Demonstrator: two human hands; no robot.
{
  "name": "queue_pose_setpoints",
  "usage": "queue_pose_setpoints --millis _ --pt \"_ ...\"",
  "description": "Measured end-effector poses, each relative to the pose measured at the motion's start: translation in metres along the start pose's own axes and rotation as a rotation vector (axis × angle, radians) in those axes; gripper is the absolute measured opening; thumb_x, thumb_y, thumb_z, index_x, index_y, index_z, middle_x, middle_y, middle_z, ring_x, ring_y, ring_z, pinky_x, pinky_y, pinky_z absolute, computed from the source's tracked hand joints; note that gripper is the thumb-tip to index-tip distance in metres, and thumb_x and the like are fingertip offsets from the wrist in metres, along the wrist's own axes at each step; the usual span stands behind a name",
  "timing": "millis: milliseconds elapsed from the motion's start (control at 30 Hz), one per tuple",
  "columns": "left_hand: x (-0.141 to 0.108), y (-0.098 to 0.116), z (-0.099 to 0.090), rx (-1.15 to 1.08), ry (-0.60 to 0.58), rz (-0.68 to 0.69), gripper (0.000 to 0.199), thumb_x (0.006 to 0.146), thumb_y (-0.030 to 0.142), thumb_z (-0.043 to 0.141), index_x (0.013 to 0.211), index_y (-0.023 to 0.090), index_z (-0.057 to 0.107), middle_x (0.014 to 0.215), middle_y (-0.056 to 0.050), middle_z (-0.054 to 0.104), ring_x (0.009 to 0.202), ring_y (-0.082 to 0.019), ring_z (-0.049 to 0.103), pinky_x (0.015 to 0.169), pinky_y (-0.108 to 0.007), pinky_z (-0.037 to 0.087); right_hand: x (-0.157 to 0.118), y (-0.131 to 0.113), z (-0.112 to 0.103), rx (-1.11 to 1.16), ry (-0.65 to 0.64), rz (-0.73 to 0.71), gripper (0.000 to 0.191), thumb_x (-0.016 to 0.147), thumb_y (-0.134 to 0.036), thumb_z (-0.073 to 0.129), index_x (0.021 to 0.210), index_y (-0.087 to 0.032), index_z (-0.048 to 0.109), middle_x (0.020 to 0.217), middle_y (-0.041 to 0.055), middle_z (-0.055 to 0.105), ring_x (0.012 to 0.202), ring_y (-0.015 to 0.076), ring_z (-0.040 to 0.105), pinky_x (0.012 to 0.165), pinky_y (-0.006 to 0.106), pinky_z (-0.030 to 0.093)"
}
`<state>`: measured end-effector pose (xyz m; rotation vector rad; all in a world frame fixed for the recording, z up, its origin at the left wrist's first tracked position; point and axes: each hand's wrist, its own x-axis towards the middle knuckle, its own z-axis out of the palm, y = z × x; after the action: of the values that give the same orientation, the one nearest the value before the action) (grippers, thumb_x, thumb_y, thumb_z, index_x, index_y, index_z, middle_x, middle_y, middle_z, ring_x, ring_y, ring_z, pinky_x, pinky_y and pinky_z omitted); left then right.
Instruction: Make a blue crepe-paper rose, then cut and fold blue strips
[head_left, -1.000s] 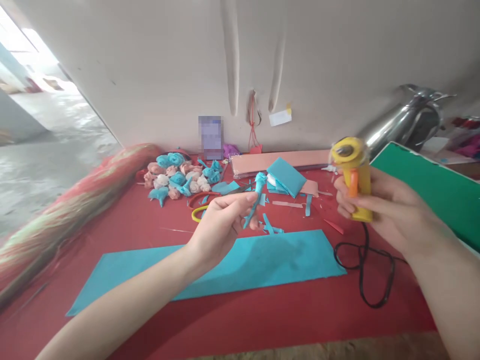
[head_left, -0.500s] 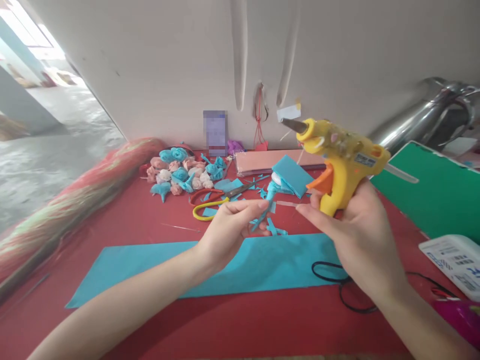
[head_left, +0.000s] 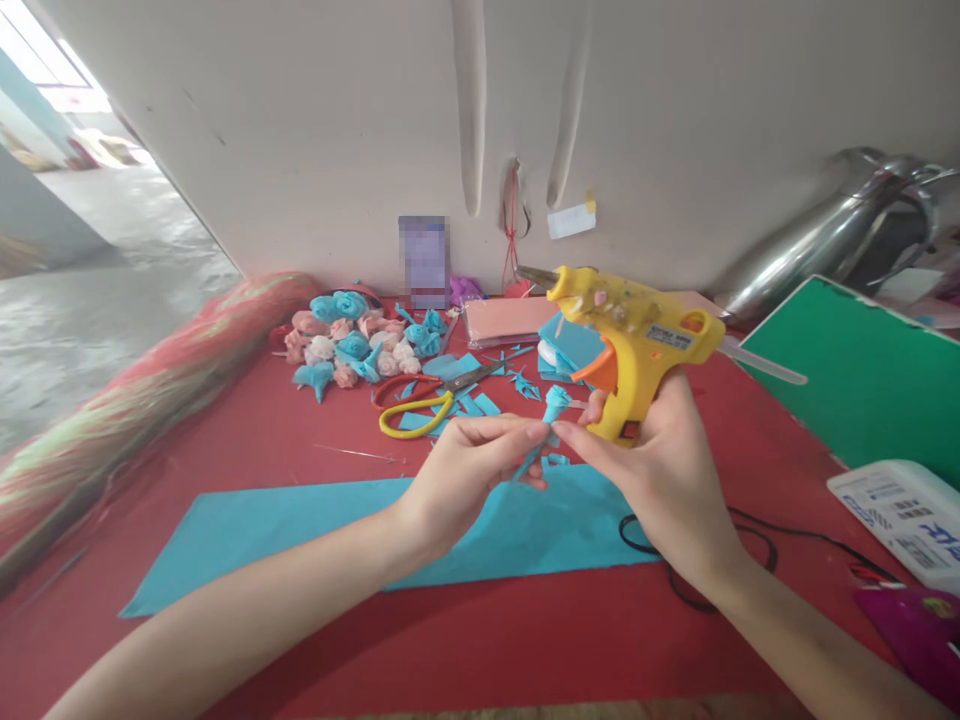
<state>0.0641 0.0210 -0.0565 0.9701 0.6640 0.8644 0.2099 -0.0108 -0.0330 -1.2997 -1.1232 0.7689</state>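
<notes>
Between the thumb and fingers of my left hand is a small blue paper flower, its twisted stem pointing down to the left. My right hand grips a yellow glue gun by the handle, nozzle pointing left and above the flower. The thumb of that hand reaches over to the flower's base, close to my left fingertips. Below both hands a long blue paper strip lies flat on the red table. Yellow-and-red handled scissors rest beyond my left hand among blue paper scraps.
A pile of blue, pink and white paper flowers sits at the back left. Folded blue paper and a pink paper pack lie behind. At right are a green board, a white box and a black cord.
My right hand has moved left and slightly down with the glue gun, bringing its thumb to the flower's base. My left hand keeps hold of the flower.
</notes>
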Motion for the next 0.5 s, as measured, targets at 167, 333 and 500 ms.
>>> queue_pose_setpoints --millis 167,333,500 --pt "0.0 0.0 0.001 0.024 0.006 0.024 0.02 0.076 0.032 0.072 0.061 0.018 0.073 0.056 0.002 0.059 0.057 -0.008 0.052 0.057 -0.021 0.048 0.0 0.007 0.0 0.001 0.002 -0.046 0.046 0.061 -0.027 0.078 0.086 -0.027 0.04 0.071 -0.0067 0.048 0.059 0.011 0.054 0.054 0.025 0.054" --pt "-0.002 0.002 0.001 0.055 -0.02 0.053 0.033 0.081 0.027 0.065 0.05 0.017 0.064 0.061 0.002 0.061 0.06 -0.008 0.054 0.06 -0.021 0.048 0.0 0.005 0.0 0.017 0.0 -0.04 0.047 0.06 -0.028 0.079 0.087 -0.026 0.041 0.07 -0.0066 0.047 0.059 0.0104 0.053 0.053 0.024 0.054" --pt "-0.003 0.004 0.001 0.039 -0.03 0.064 0.033 0.081 0.022 0.061 0.049 0.016 0.063 0.067 0.001 0.061 0.06 -0.009 0.057 0.059 -0.022 0.047 -0.002 -0.003 0.0 -0.005 -0.004 -0.008 0.047 0.059 -0.028 0.079 0.084 -0.026 0.04 0.068 -0.0063 0.047 0.059 0.0108 0.054 0.053 0.025 0.053"
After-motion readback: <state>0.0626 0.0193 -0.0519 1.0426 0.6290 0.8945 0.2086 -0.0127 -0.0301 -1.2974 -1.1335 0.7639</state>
